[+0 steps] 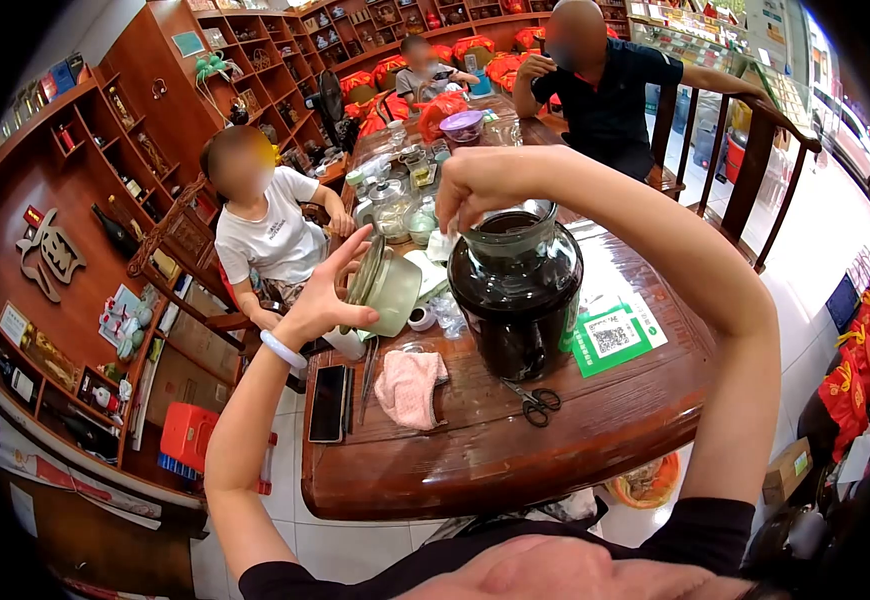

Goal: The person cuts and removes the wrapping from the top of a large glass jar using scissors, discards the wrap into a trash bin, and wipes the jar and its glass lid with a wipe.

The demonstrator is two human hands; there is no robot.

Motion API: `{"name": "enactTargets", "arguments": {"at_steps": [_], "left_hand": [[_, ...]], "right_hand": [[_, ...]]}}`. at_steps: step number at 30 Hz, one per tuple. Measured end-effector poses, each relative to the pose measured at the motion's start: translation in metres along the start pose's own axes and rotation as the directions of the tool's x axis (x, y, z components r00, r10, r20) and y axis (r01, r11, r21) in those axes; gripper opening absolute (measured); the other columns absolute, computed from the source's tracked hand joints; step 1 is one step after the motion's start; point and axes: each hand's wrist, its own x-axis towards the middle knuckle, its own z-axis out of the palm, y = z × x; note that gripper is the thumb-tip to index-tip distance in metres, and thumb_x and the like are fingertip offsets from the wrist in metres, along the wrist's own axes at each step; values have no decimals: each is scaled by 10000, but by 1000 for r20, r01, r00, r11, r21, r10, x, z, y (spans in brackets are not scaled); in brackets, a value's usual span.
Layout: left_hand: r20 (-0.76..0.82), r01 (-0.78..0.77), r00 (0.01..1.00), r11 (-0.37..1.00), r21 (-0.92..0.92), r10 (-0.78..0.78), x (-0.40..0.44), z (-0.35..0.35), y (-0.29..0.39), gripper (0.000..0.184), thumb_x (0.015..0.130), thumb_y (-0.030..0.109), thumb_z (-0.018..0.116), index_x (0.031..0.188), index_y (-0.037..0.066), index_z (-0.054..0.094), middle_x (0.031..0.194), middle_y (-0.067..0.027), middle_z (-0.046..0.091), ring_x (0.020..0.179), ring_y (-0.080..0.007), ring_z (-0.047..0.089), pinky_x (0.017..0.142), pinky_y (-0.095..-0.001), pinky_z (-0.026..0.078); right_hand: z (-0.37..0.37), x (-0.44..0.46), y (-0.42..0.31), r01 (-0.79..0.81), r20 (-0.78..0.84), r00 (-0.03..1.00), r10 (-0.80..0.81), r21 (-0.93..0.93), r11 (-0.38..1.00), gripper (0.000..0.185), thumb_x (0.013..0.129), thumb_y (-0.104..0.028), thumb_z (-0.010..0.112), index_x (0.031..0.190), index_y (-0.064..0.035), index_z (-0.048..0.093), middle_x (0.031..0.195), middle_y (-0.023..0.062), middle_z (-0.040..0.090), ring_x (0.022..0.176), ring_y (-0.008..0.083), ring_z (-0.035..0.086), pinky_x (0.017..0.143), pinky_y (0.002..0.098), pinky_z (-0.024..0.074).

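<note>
My left hand [327, 303] is curved, its thumb and fingers around a pale green, translucent bowl-like container [395, 292] that is tilted on its side. A large dark glass jar [515, 305] with a clear neck stands upright on the table in front of me. My right hand [480, 185] is bent down beside the jar's mouth, its fingers pressed together. Something white [441, 246] shows just below those fingers; I cannot tell whether they hold it. Near the jar's base lie a pink cloth [410, 388] and black-handled scissors [535, 402].
On the wooden table [515, 470] lie a phone [329, 404] and a green QR-code card [610, 338]. Glass teaware [392, 205] stands behind my left hand. One person sits at the left [273, 225], another at the far right [600, 95], a third at the back.
</note>
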Motion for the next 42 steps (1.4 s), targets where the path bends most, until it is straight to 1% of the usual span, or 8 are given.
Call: {"name": "enactTargets", "arguments": {"at_steps": [2, 4, 8, 12, 16, 28, 32, 42], "left_hand": [[5, -12, 1000, 999, -30, 13, -1, 0, -3, 1071, 483, 326, 758, 1394, 150, 222, 1340, -186, 351, 1198, -330, 378, 945, -424, 332], [-6, -13, 1000, 1000, -26, 13, -2, 0, -6, 1065, 481, 327, 757, 1393, 177, 228, 1346, -173, 347, 1188, -335, 385, 918, -448, 352], [-7, 10, 1000, 999, -43, -10, -7, 1, -3, 1061, 487, 331, 752, 1393, 171, 225, 1344, -176, 351, 1186, -350, 384, 929, -459, 344], [-3, -55, 998, 998, -36, 55, -7, 1, -8, 1059, 494, 335, 746, 1394, 153, 218, 1337, -186, 358, 1184, -356, 384, 957, -458, 320], [-16, -28, 1000, 998, -48, 27, -13, 2, -6, 1057, 501, 345, 743, 1394, 141, 215, 1328, -200, 365, 1182, -367, 382, 981, -443, 299], [-26, -55, 998, 996, -71, 53, -24, 1, 2, 1056, 500, 348, 759, 1389, 133, 231, 1319, -210, 366, 1192, -356, 374, 983, -424, 301], [-12, -116, 993, 990, -82, 116, -24, 0, 5, 1045, 505, 346, 759, 1387, 135, 239, 1310, -219, 371, 1204, -353, 360, 1002, -426, 275], [-26, -63, 998, 992, -111, 61, -33, 0, -1, 1039, 500, 312, 758, 1389, 167, 240, 1308, -214, 369, 1174, -354, 380, 968, -433, 309]], "right_hand": [[-1, -12, 2, 124, -55, 991, -125, -26, 992, 195, 662, -61, 650, 852, -37, 681, 757, 112, 645, 747, 217, 615, 664, 315, 465], [-10, -25, 11, 8, -492, 871, -15, -15, 1000, 161, 667, -88, 655, 820, -45, 684, 768, 94, 631, 811, 220, 585, 705, 313, 449], [3, -30, 38, -332, -637, 730, 246, -16, 943, 155, 700, -167, 648, 763, -27, 672, 718, 135, 574, 746, 243, 555, 673, 335, 443], [38, -14, 60, -370, -735, 678, 14, -324, 870, 134, 666, -124, 615, 713, -7, 660, 702, 198, 610, 696, 329, 606, 660, 414, 473], [27, -1, 34, -387, -519, 810, 273, -122, 914, 130, 670, -113, 619, 756, -36, 679, 761, 187, 630, 757, 342, 609, 699, 407, 479], [21, -56, -12, 75, -296, 952, -83, -41, 996, 155, 720, -67, 642, 868, -55, 690, 825, 71, 619, 730, 167, 563, 692, 273, 446], [1, -88, -26, -90, -475, 828, 296, 409, 908, 124, 754, -58, 616, 841, 7, 677, 786, 60, 626, 726, 90, 550, 663, 231, 440], [31, -54, -15, -453, -402, 848, 346, -210, 866, 218, 762, -178, 557, 706, 19, 630, 693, 254, 569, 698, 390, 574, 668, 438, 461]]}}
